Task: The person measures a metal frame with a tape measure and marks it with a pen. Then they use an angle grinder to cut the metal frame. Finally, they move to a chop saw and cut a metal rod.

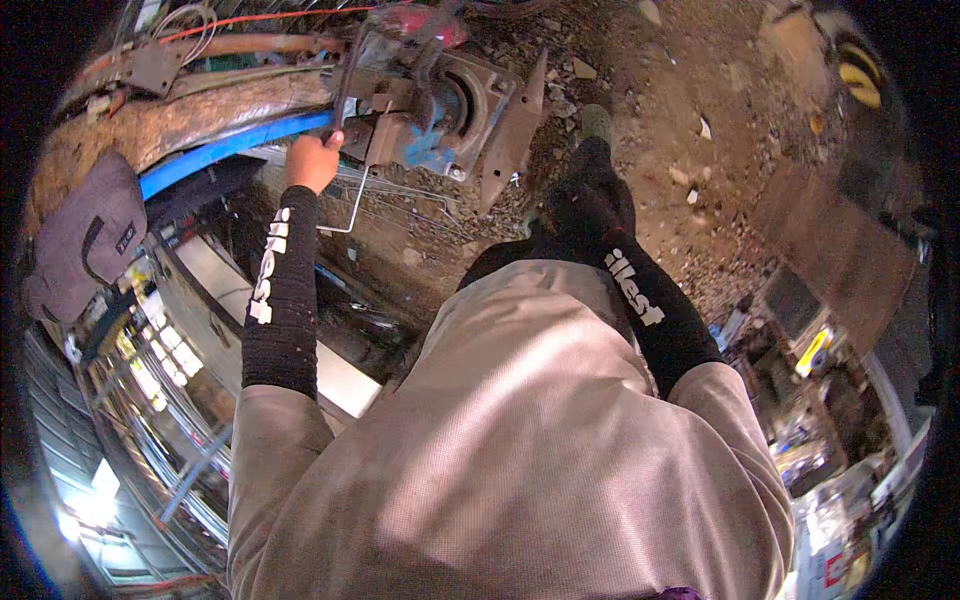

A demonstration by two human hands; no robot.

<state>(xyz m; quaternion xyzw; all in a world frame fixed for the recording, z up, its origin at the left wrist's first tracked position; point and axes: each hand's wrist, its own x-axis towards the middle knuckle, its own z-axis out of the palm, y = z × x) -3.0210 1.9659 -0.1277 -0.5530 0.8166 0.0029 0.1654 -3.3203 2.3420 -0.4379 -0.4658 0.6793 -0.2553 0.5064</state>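
Note:
My left hand (pixel 313 163) is closed in a fist at the near left side of a heavy metal machine (pixel 430 140). The thumb presses against the lower end of a dark metal bar (pixel 346 95), which looks like a lever. Worn blue paint marks the machine's body, and a bent thin rod (pixel 360 200) hangs beside it. A blue bar (pixel 235 150) ends just beyond my left hand. My right forearm (pixel 640 290), in a black sleeve, reaches down toward my dark-clad leg (pixel 590 195). There, the right hand's fingers cannot be made out against the dark cloth.
A thick wooden beam (pixel 200 112) lies at the far left, near a grey bag (pixel 90 240). A flat pointed metal plate (pixel 515 130) rests beside the machine. The dirt floor (pixel 690 130) is strewn with stones. A brown board (pixel 840 255) lies at right.

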